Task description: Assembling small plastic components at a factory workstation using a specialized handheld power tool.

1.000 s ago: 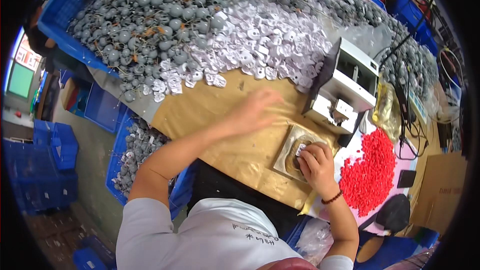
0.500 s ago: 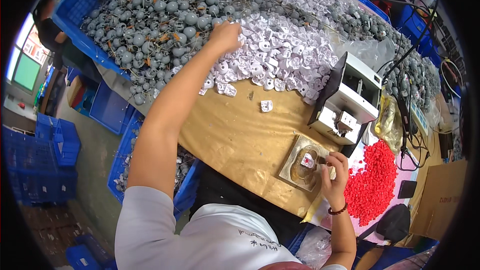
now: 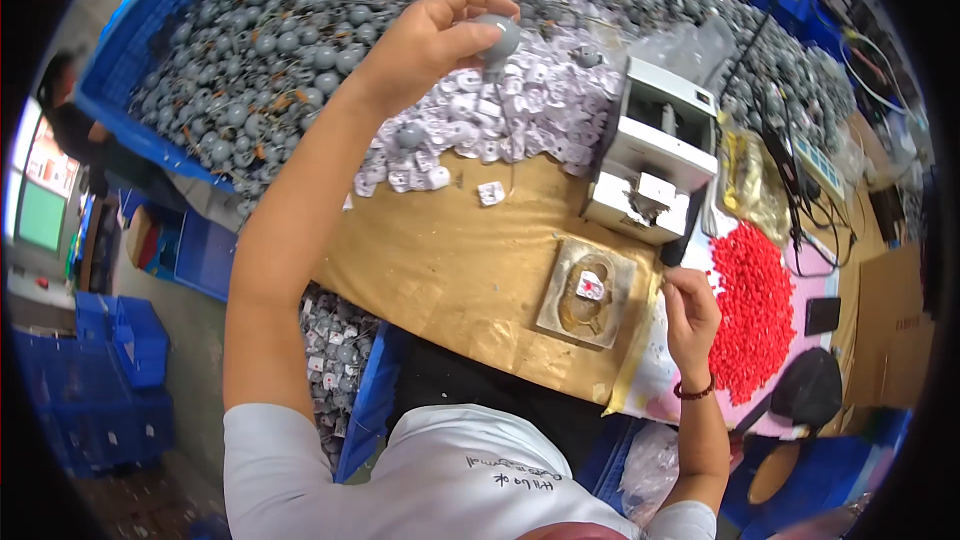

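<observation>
Having left the border between the piled gray balls [image 3: 270, 60] and the white parts [image 3: 520, 105], the left hand [image 3: 425, 45] is now grasping one gray ball [image 3: 505, 40] in its grip, holding it over the white parts. A loose white piece [image 3: 491, 193] is still lying on the gold-brown surface [image 3: 440, 260], just beside their near edge. Farther right, a red-spotted white part [image 3: 590, 286] is still sitting in the hollow of the metal block [image 3: 558, 318]. The right hand [image 3: 692, 310] is now hovering farther from the block's right edge, its fingers bent; I cannot tell whether its grip is grasping anything small.

At the far left, a blue basket [image 3: 120, 70] is bordering the surface's corner. The near edge is slanting from the left forearm toward a yellow strip [image 3: 622, 375] at the near right, with a blue bin [image 3: 368, 400] standing below its left part. Open room is stretching between that forearm and the block. A white machine [image 3: 655, 150] is bounding the block's far side closely, and red pieces [image 3: 750, 310] are spreading beyond the right hand.
</observation>
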`<action>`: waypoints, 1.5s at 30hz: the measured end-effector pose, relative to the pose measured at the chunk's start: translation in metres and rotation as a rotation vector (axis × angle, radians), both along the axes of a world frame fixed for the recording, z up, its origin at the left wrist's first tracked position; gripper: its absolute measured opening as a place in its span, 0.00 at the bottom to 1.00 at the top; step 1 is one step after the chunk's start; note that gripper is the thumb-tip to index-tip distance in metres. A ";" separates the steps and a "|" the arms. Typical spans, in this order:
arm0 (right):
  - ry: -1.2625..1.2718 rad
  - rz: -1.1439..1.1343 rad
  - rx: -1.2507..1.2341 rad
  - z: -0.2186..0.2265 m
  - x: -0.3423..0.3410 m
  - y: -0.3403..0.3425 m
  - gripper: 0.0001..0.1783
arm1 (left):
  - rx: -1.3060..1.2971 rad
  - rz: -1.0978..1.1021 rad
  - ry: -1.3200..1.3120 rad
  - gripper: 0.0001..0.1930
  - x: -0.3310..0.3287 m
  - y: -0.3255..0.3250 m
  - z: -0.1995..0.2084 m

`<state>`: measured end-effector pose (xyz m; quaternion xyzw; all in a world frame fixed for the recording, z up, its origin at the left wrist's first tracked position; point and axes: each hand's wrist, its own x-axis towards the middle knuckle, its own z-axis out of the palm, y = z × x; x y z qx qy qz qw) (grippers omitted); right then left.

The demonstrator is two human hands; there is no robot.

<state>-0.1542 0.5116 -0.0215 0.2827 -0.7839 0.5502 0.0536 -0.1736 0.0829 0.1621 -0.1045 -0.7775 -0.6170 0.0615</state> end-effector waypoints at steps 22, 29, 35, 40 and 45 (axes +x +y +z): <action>0.068 0.238 0.225 0.010 0.018 -0.047 0.08 | 0.342 -0.149 -0.365 0.11 0.147 0.157 -0.177; 0.425 0.276 0.525 0.003 0.011 -0.060 0.15 | -0.050 -0.086 -0.214 0.12 0.142 0.176 -0.175; 0.452 0.349 0.665 0.011 0.006 -0.064 0.16 | -0.106 -0.083 -0.183 0.11 0.137 0.174 -0.181; 0.470 0.416 0.742 0.017 0.002 -0.060 0.21 | -0.235 -0.024 -0.175 0.15 0.134 0.165 -0.173; 0.411 0.432 0.897 0.022 0.006 -0.045 0.31 | -0.824 0.186 0.190 0.28 0.123 0.177 -0.175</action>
